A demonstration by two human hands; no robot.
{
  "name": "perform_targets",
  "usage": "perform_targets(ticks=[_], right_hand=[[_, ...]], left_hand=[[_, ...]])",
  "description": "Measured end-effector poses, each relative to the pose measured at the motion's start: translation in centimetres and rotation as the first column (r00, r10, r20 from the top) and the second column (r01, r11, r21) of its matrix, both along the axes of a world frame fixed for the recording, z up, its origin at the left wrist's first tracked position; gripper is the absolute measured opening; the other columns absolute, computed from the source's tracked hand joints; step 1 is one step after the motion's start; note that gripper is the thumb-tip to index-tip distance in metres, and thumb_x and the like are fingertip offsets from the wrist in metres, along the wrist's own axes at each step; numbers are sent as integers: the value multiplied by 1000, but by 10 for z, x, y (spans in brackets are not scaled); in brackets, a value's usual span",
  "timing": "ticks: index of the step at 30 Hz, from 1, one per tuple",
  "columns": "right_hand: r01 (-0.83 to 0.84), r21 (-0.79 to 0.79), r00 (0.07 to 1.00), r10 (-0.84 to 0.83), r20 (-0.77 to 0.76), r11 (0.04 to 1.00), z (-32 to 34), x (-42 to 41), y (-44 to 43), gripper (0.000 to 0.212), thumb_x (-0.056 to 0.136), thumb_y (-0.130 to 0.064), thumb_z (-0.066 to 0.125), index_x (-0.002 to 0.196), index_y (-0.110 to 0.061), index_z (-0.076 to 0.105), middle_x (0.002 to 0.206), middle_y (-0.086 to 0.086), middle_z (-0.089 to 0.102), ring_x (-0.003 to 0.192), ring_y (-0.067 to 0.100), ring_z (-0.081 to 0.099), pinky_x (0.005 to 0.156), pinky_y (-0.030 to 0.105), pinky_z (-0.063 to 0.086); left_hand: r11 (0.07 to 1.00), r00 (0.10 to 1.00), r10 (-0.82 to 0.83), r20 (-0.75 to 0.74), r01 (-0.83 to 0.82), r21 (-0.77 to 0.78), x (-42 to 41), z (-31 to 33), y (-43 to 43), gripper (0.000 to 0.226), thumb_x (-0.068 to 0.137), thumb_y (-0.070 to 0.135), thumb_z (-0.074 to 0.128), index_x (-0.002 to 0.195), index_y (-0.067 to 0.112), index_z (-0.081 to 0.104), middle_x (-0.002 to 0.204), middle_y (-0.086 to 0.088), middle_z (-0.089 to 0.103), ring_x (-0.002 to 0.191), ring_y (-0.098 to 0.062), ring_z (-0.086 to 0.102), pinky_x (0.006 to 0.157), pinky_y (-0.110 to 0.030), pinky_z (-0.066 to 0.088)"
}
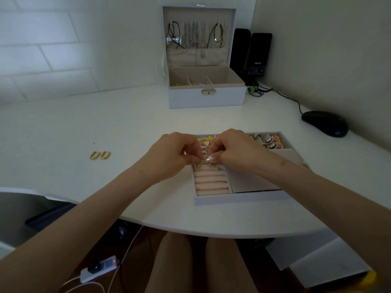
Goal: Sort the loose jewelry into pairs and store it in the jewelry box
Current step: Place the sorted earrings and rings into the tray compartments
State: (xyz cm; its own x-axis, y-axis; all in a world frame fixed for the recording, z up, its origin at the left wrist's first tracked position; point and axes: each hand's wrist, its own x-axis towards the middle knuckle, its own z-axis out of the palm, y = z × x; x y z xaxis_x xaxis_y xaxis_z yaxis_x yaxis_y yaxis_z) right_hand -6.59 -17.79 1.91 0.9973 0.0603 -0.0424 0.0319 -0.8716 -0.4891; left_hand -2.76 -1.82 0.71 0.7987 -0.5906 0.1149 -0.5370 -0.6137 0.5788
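Observation:
A removable jewelry tray [239, 197] lies on the white desk in front of me, with pink ring rolls [211, 180] at its left and several colourful earrings [273, 142] at its back right. My left hand [169, 155] and my right hand [234, 151] meet over the rolls, both pinching a small gold piece of jewelry [208, 160] between their fingertips. The open jewelry box [206, 96] stands at the back, necklaces hanging in its lid [198, 37]. A pair of gold hoop earrings [99, 155] lies loose on the desk to the left.
Two black speakers [251, 56] stand right of the box, with cables trailing to a black mouse [324, 123] at the right. The desk's curved front edge [190, 229] runs below my arms. A power strip [99, 269] lies on the floor.

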Motion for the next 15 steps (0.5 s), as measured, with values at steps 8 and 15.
perform_targets(ticks=[8,15], right_hand=[[-7,20,1000,8,-21,1000,2,1,-1,7,83,-20,68,77,-19,68,62,-17,52,58,-5,45,50,13,30],[26,-5,999,-26,-32,1000,3,-1,-3,5,84,-16,67,84,-15,71,66,-16,52,61,-4,45,51,14,30]], left_hand=[[1000,1000,1,-10,-1,-4,-1,1,2,13,79,16,70,75,26,63,75,12,59,68,-7,49,62,-17,36],[1000,999,-15,-38,14,-22,-4,4,1,27,79,14,71,66,34,57,69,14,58,60,-3,47,56,-7,35]])
